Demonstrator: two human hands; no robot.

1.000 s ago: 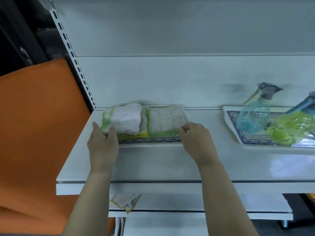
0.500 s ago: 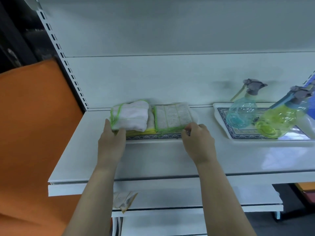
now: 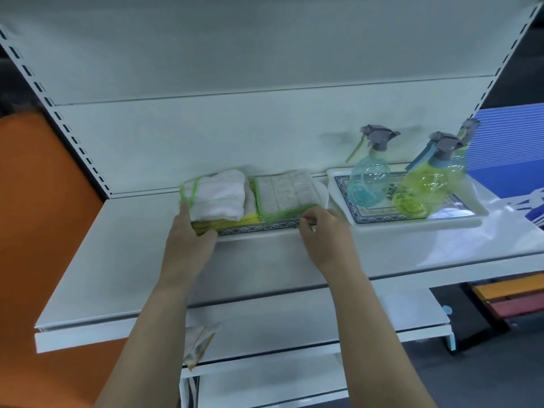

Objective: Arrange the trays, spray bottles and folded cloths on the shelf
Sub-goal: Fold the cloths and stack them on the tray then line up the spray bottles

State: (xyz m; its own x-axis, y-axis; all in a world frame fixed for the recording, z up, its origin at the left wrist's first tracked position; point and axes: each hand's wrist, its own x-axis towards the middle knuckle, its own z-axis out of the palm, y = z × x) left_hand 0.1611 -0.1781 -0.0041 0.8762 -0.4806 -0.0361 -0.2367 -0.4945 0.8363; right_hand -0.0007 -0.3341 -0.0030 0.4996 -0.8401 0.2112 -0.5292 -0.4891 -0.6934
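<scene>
A white tray (image 3: 253, 232) with a blue patterned border sits on the white shelf (image 3: 123, 260), loaded with folded cloths: a white one with green trim (image 3: 219, 194) at left, a flat green-edged one (image 3: 284, 191) at right, yellow ones (image 3: 229, 222) beneath. My left hand (image 3: 188, 240) grips the tray's front left corner, thumb against the white cloth. My right hand (image 3: 326, 234) grips its front right edge. A second tray (image 3: 459, 217) to the right carries a blue spray bottle (image 3: 369, 178) and a yellow-green spray bottle (image 3: 421, 187); another bottle's top (image 3: 468, 128) shows behind.
The slotted shelf upright (image 3: 59, 119) runs along the left, with an orange panel (image 3: 35, 216) beside it. A lower shelf (image 3: 294, 325) holds a small packet (image 3: 197, 346). A blue panel (image 3: 506, 148) stands at the right.
Both hands have slid the cloth tray to the right along the shelf, so it now sits close beside the bottle tray. The view has also shifted right.
</scene>
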